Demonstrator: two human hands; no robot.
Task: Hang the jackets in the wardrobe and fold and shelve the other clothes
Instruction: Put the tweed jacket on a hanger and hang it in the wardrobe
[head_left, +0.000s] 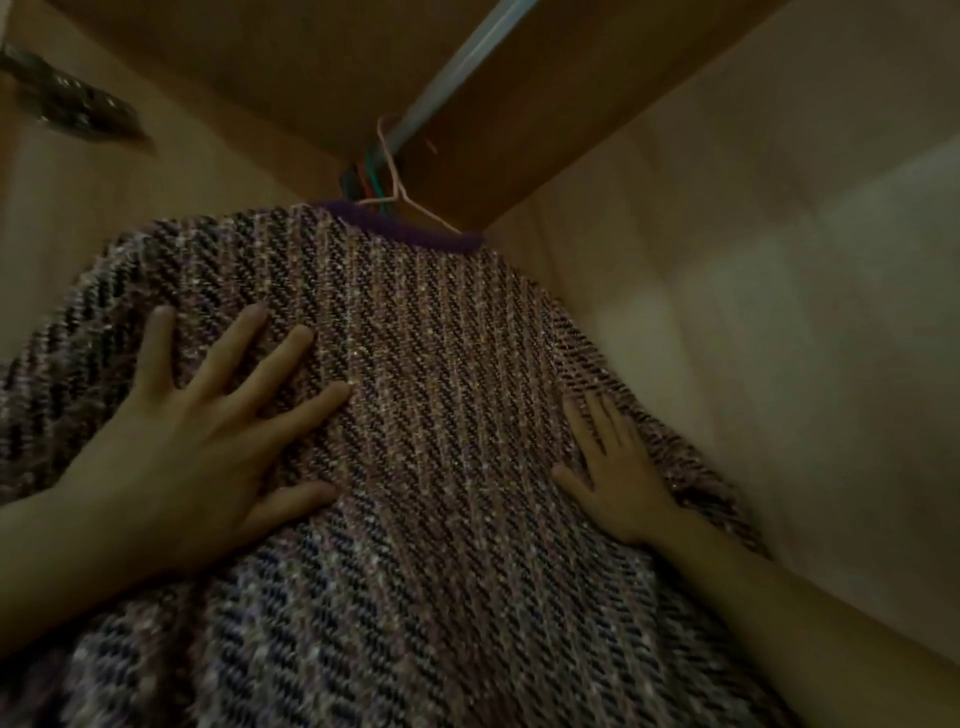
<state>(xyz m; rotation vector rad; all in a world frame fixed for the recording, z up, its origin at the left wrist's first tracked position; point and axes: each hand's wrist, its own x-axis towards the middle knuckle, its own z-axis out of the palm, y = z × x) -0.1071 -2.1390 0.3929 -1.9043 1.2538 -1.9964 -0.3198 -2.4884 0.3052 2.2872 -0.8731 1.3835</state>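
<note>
Inside the wardrobe, a purple and black tweed jacket (415, 415) hangs on a pale pink hanger (400, 192), its dark purple collar (415, 228) at the far top and its woven back spread wide toward the viewer. Both of the person's hands lie flat on the cloth. On the left, the left hand (197, 436) has its fingers straight and fanned apart, pressing on the fabric and grasping nothing. On the right, the right hand (613, 478) rests with straight fingers near the jacket's right edge, likewise released and holding nothing. That hanger's hook goes over a grey rail (457, 73) that runs away toward the far top. Just behind it on the rail sit a few more hangers (369, 182), green and orange among them, bunched close together. Light wooden wardrobe walls (779, 260) close the space on the right and left, and a darker wooden panel (260, 62) spans the top. At the far left, a dark, blurred shape (72, 104) shows against the wood; I cannot tell what it is.
</note>
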